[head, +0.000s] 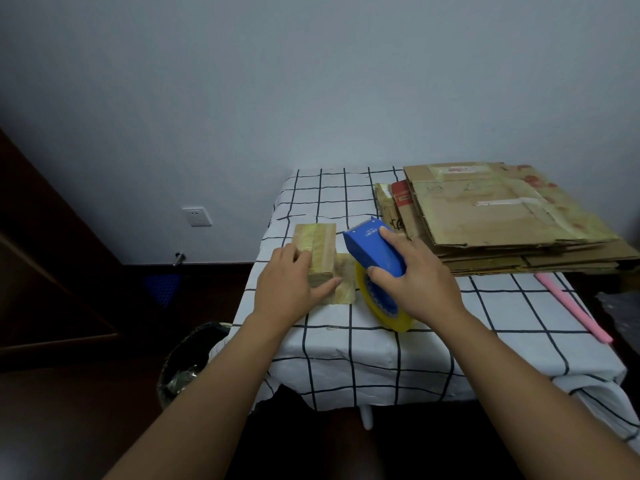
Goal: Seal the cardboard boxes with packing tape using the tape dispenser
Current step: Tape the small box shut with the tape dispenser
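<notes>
The box point(317, 252) sits near the table's point(363, 344) left edge. Left hand point(287, 289) rests on the box, fingers spread. Just right of the box, right hand point(412, 277) grips the dispenser point(375, 252).

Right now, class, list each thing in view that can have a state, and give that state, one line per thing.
small box: closed, taped over, on the table.
tape dispenser: loaded with a yellow roll, beside the box.
left hand: rests on the small box, steadying it.
right hand: grips the tape dispenser.
cardboard stack: flattened, piled on the table.
bin: lined, on the floor.
</notes>
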Demonstrator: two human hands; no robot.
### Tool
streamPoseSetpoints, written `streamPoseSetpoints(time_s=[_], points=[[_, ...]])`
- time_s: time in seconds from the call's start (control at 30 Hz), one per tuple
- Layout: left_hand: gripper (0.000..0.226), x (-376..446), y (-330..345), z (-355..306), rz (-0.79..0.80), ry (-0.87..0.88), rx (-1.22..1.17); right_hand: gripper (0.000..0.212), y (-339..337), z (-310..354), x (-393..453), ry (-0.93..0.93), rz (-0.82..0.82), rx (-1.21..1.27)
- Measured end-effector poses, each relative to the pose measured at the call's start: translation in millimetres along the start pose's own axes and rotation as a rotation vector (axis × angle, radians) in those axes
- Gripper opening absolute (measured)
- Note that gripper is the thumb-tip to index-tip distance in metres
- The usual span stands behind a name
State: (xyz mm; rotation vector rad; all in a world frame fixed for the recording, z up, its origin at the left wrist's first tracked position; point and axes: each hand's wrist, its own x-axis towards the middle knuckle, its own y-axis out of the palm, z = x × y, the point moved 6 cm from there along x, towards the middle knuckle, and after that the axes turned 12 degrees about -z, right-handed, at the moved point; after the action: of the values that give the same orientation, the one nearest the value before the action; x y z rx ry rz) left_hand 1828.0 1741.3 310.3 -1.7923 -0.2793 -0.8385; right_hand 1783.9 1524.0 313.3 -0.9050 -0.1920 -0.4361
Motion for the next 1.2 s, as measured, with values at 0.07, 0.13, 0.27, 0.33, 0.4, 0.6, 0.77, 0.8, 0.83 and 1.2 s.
streamPoseSetpoints(time_s=[0.07, 0.13, 0.27, 0.33, 0.4, 0.6, 0.77, 0.8, 0.83, 1.2], points=[[0.053, -1, 3, -1, -0.012, -0.05, -0.01, 0.069, 0, 0, 0, -0.003, -0.004, 0.008], [0.05, -3, 7, -4, -0.016, -0.093, -0.004, 0.069, -1, 0, -1, -0.003, -0.009, 0.011], [0.056, -9, 11, -5, -0.019, -0.18, 0.016, 0.069, -1, 0, -2, 0.0, -0.008, 0.012], [0.06, -10, 10, -5, -0.037, -0.215, 0.03, 0.069, -1, 0, -2, -0.002, -0.01, 0.014], [0.061, -9, 10, -7, -0.048, -0.257, 0.046, 0.068, 0, 0, -2, 0.0, -0.011, 0.011], [0.05, -4, 14, -13, -0.002, -0.297, 0.056, 0.069, -1, -1, -2, 0.0, -0.016, 0.011], [0.049, -9, 12, -1, 0.054, -0.196, -0.006, 0.069, 0, -2, -1, 0.005, -0.008, 0.0], [0.047, -9, 12, 1, 0.067, -0.189, -0.017, 0.069, 1, -1, -1, 0.005, -0.004, -0.005], [0.046, -9, 11, 1, 0.074, -0.187, -0.03, 0.069, 1, -1, -1, 0.004, -0.002, -0.005], [0.024, -3, -5, 19, 0.178, 0.042, -0.229, 0.069, 1, -1, -1, 0.004, 0.011, -0.018]])
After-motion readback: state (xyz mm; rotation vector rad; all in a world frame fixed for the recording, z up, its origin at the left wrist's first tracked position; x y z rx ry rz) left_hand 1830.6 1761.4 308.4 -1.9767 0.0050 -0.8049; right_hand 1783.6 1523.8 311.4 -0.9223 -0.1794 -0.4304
